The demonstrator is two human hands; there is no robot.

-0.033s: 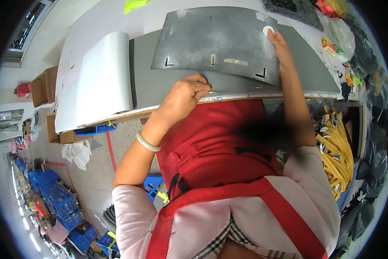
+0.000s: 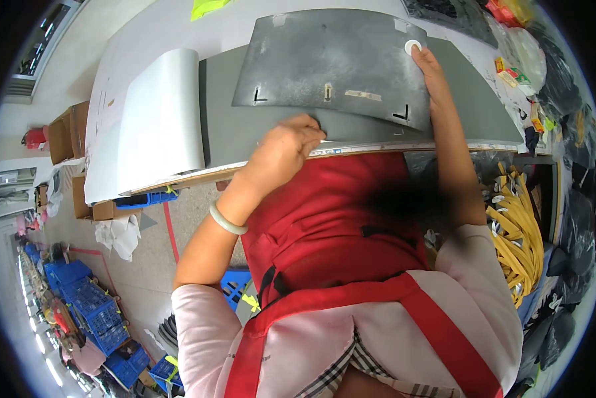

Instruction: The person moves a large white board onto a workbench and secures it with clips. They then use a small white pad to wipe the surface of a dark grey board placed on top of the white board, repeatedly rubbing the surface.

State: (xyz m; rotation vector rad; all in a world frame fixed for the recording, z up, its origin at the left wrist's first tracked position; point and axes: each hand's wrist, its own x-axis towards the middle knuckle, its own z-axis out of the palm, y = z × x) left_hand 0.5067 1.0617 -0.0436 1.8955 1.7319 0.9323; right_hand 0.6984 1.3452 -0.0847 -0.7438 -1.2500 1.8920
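A grey curved template board [image 2: 331, 63] has slots, L-shaped cut-outs and bits of tape. It is over a dark grey sheet [image 2: 470, 86] on the table. My right hand [image 2: 434, 76] grips the board's right side, its thumb on a white round disc [image 2: 413, 47] near the far right corner; the other fingers are partly hidden. By the near edge of the grey sheet, my left hand [image 2: 288, 146] is closed in a pinch. Something small and dark shows at its fingertips, too hidden to name. Left of the board, the sheet's pale underside [image 2: 158, 119] is folded over.
The white table [image 2: 125, 60] has its near edge against my red apron [image 2: 324, 212]. Black plastic bags [image 2: 563, 86] crowd the right side, with yellow straps [image 2: 514, 232] hanging below. On the left are cardboard boxes [image 2: 62, 139] and blue crates [image 2: 99, 312] on the floor.
My left hand has shifted very slightly to the right along the near edge. The right hand and the template board look the same.
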